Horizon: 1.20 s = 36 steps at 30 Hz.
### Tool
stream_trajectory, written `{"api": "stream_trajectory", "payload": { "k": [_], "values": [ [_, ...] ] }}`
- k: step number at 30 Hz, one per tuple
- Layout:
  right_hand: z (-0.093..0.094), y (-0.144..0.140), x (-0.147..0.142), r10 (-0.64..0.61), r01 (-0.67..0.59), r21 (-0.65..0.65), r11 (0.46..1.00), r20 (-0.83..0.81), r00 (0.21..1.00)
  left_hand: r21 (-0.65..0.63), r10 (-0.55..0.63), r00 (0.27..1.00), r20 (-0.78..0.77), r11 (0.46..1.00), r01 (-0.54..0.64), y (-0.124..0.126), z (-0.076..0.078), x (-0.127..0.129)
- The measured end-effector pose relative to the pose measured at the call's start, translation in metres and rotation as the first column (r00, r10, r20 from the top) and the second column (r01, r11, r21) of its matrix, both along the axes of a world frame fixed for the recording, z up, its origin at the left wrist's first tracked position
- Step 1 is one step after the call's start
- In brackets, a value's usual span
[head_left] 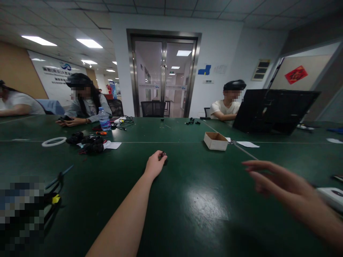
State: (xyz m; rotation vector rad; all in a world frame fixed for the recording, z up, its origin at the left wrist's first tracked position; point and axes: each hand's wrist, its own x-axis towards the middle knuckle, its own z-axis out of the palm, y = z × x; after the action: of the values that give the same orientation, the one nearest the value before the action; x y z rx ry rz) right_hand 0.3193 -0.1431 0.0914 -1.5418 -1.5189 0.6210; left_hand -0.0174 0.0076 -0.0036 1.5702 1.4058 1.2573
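Note:
My left hand reaches far out over the dark green table and closes around a small black object, which rests on the tabletop. My right hand hovers above the table at the right, blurred, with its fingers stretched out to the left and nothing in them. A small open cardboard box sits beyond both hands, nearer the right one.
A white ring, a heap of black parts, a water bottle and an orange tool lie at the left. A black panel stands at the right. A white device is by my right wrist. Three people sit along the far side.

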Motion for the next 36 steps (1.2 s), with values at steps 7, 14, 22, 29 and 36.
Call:
{"api": "stream_trajectory", "payload": {
  "k": [7,14,22,29,36],
  "values": [
    [-0.043,0.113,-0.158,0.217,-0.441,-0.294,0.848,-0.565,0.796,0.101,-0.074,0.952,0.297,0.994,0.046,0.010,0.002,0.005],
    [-0.071,0.149,-0.217,0.334,-0.563,0.001,0.826,-0.805,0.490,0.059,-0.011,0.900,0.436,0.998,-0.017,0.013,0.007,0.003],
    [-0.087,0.172,-0.208,0.211,-0.441,0.006,0.897,-0.884,0.417,-0.006,0.029,0.916,0.400,1.000,-0.030,0.021,0.006,0.006],
    [-0.088,0.174,-0.206,0.199,-0.400,0.026,0.916,-0.896,0.397,-0.033,0.084,0.888,0.452,0.996,-0.078,0.025,-0.001,0.007],
    [-0.087,0.177,-0.201,0.221,-0.421,0.036,0.906,-0.890,0.398,-0.007,0.038,0.909,0.414,0.999,-0.039,0.027,-0.007,-0.001]
  ]
}}
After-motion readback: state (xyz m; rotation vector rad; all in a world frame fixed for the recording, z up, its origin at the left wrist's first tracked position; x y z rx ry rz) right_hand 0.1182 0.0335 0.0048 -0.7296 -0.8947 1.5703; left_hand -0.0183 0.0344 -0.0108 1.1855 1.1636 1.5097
